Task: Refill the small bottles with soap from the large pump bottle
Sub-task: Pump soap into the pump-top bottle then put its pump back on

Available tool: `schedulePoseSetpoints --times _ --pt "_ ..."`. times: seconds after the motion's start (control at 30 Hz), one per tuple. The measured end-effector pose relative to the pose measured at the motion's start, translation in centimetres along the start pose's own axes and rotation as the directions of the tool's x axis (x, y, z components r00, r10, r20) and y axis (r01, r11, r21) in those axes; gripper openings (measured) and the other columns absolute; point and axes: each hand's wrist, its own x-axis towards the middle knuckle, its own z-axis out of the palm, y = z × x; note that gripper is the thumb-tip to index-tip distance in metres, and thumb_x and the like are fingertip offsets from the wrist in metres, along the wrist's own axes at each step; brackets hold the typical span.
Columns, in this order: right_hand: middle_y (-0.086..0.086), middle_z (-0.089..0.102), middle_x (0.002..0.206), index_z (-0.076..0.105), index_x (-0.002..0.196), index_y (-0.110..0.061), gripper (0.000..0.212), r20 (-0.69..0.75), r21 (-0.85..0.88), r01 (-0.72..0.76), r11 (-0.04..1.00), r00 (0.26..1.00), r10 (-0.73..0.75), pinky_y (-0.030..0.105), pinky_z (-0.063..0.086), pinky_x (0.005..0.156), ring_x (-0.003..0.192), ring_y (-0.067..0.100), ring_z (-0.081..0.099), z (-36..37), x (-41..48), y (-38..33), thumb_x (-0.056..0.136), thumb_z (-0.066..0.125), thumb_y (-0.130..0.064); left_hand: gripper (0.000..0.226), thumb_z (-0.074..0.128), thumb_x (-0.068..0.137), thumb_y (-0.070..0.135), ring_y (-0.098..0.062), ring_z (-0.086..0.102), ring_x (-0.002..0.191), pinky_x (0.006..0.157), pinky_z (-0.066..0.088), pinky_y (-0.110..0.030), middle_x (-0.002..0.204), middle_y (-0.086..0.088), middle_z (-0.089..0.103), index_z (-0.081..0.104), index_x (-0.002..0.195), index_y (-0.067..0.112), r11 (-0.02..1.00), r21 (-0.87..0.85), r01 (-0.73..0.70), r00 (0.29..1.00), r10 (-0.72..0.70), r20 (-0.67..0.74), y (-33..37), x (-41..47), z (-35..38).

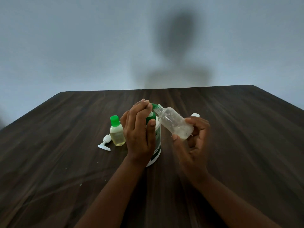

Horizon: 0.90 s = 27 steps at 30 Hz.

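The large white pump bottle (157, 145) with a green pump head (153, 106) stands at the middle of the dark wooden table (238, 112). My left hand (139, 129) lies over the pump, fingers on the pump head and thumb down the bottle's side. My right hand (195, 139) grips the base of a small clear uncapped bottle (174, 122), tilted so that its open neck meets the green spout. A second small bottle (117, 133) with a green cap and yellowish soap inside stands left of the pump bottle.
A loose white pump top (105, 143) lies on the table left of the green-capped bottle. A small white cap (195, 115) sits behind my right hand. The table's far edge meets a plain wall that bears my shadow.
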Motion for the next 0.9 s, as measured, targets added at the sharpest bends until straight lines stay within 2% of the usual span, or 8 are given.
schedulePoseSetpoints --times 0.1,0.2,0.3,0.43,0.5,0.73,0.83,0.9 --pt "-0.013 0.045 0.115 0.045 0.115 -0.019 0.041 0.01 -0.016 0.006 1.0 1.0 -0.006 0.015 0.047 0.083 0.104 0.004 0.052 0.12 0.08 -0.19 0.08 0.065 -0.013 0.039 0.03 0.102 0.036 -0.019 0.052 0.121 0.097 0.042 -0.036 0.125 -0.005 0.053 0.053 0.116 0.008 0.999 -0.053 -0.002 1.0 0.002 0.018 -0.24 -0.06 0.04" --pt "-0.003 0.046 0.114 0.046 0.114 -0.014 0.04 0.007 -0.034 0.005 0.999 1.0 -0.005 0.015 0.048 0.084 0.104 0.004 0.052 0.15 0.16 -0.08 0.08 0.065 -0.013 0.043 0.03 0.102 0.039 -0.025 0.049 0.126 0.1 0.043 -0.042 0.128 -0.008 0.051 0.05 0.12 0.005 0.995 -0.1 -0.017 0.999 0.022 0.042 -0.24 0.16 -0.06" --pt "0.0 0.047 0.113 0.046 0.113 -0.009 0.039 0.005 -0.04 0.007 0.999 1.0 -0.007 0.015 0.048 0.084 0.104 0.004 0.053 0.18 0.09 0.06 0.08 0.066 -0.013 0.045 0.029 0.101 0.041 -0.028 0.05 0.123 0.1 0.043 -0.041 0.128 -0.009 0.05 0.049 0.12 0.006 0.994 -0.105 -0.015 0.999 0.02 0.045 -0.25 0.11 -0.05" --pt "0.003 0.046 0.108 0.045 0.11 -0.006 0.038 -0.008 -0.049 0.008 0.999 1.0 -0.009 0.014 0.047 0.08 0.099 0.002 0.052 0.15 0.07 -0.05 0.078 0.064 -0.013 0.041 0.031 0.101 0.042 -0.021 0.055 0.106 0.091 0.042 -0.03 0.111 -0.015 0.061 0.052 0.106 0.008 1.0 -0.028 0.009 1.0 -0.009 0.021 -0.04 0.15 0.02" --pt "0.004 0.046 0.107 0.045 0.11 -0.005 0.036 -0.014 -0.041 0.011 0.999 1.0 -0.012 0.012 0.046 0.08 0.098 0.001 0.052 0.07 0.07 -0.09 0.079 0.063 -0.012 0.04 0.032 0.101 0.042 -0.02 0.055 0.106 0.091 0.04 -0.028 0.109 -0.015 0.062 0.052 0.105 0.008 1.0 -0.009 0.004 1.0 -0.004 0.014 0.04 0.08 -0.01" --pt "0.001 0.047 0.113 0.046 0.114 -0.02 0.041 0.02 -0.018 -0.008 1.0 1.0 0.009 0.018 0.049 0.084 0.103 0.009 0.054 0.09 0.13 0.04 0.08 0.067 -0.014 0.05 0.028 0.1 0.046 -0.021 0.044 0.128 0.104 0.038 -0.035 0.132 -0.006 0.046 0.045 0.126 0.007 0.998 -0.061 0.002 0.997 0.003 0.083 0.09 0.09 -0.04" --pt "-0.004 0.047 0.113 0.046 0.113 -0.02 0.04 0.022 -0.021 0.005 1.0 1.0 -0.004 0.019 0.049 0.083 0.102 0.008 0.054 0.1 0.12 0.04 0.079 0.067 -0.014 0.054 0.026 0.099 0.049 -0.021 0.047 0.123 0.1 0.041 -0.036 0.129 -0.006 0.045 0.046 0.125 0.007 0.998 -0.057 0.025 0.995 -0.02 0.098 -0.03 0.17 -0.17" --pt "0.0 0.047 0.11 0.047 0.111 -0.014 0.038 0.013 -0.031 0.008 0.999 1.0 -0.008 0.017 0.048 0.081 0.1 0.005 0.052 0.1 0.12 -0.01 0.078 0.066 -0.013 0.052 0.025 0.099 0.049 -0.021 0.05 0.113 0.093 0.045 -0.039 0.12 -0.006 0.049 0.05 0.117 0.006 0.998 -0.047 0.033 0.996 -0.029 0.084 -0.08 0.31 -0.09"
